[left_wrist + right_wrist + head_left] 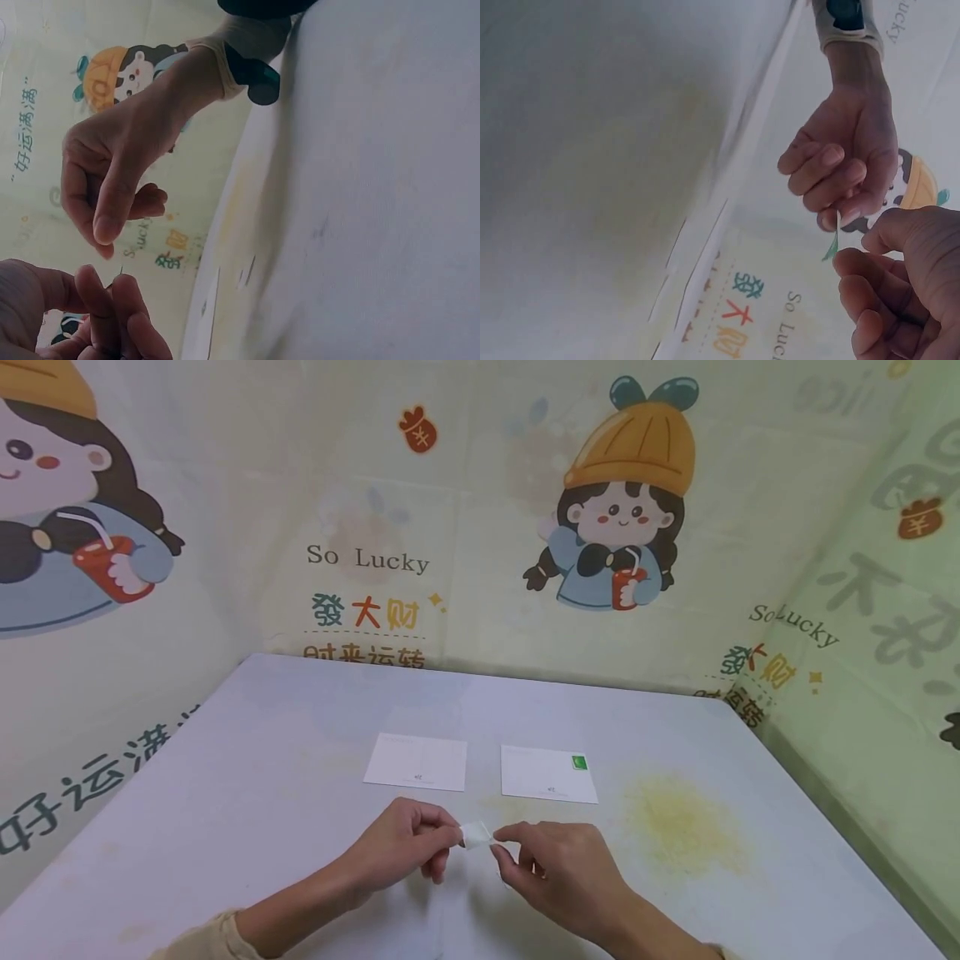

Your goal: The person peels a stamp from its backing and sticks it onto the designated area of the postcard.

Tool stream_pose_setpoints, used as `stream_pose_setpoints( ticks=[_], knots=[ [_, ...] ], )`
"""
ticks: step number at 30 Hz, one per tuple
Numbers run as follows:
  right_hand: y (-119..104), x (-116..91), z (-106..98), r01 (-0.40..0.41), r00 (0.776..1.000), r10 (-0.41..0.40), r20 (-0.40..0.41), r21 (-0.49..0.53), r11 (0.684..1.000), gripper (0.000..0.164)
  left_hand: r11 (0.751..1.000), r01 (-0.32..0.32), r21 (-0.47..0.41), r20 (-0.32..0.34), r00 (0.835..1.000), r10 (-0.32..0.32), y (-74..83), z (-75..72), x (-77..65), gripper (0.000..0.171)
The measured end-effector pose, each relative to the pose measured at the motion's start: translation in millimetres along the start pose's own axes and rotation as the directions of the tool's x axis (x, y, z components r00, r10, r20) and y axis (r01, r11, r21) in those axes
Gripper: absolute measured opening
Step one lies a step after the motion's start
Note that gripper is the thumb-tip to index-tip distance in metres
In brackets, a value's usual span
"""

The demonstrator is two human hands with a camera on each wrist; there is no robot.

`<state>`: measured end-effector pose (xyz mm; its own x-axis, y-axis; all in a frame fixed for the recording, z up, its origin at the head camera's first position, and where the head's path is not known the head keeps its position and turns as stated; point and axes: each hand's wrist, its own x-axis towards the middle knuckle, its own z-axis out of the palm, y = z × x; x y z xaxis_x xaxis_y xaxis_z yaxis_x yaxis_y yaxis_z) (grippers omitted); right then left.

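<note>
My left hand (408, 843) pinches a small white slip (476, 835) between thumb and fingers above the table. Seen edge-on in the right wrist view, the slip shows green on its curling lower part, like a small sticker. My right hand (558, 868) hovers at the slip's free edge, thumb and index finger slightly parted. In the right wrist view, a gap shows between those fingertips and the slip (836, 238). Beyond the hands lie two white cards side by side: a left card (416, 762) without a stamp, and a right card (547, 777) bearing a green stamp (579, 762).
The white table (300, 718) carries a yellowish stain (682, 822) on its right side. Printed cloth walls (480, 527) with cartoon figures and lettering stand around the table's back and sides.
</note>
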<state>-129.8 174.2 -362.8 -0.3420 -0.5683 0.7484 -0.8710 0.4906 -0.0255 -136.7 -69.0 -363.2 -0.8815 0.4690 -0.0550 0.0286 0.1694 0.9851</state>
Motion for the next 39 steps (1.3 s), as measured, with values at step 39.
stream_pose_setpoints(
  ticks=[39],
  knots=[
    [-13, 10, 8, 0.112, 0.993, -0.114, -0.037, -0.057, 0.992, 0.018, 1.0, -0.011, -0.022, -0.003, 1.0, 0.011, 4.1, 10.5, -9.4, 0.022]
  ],
)
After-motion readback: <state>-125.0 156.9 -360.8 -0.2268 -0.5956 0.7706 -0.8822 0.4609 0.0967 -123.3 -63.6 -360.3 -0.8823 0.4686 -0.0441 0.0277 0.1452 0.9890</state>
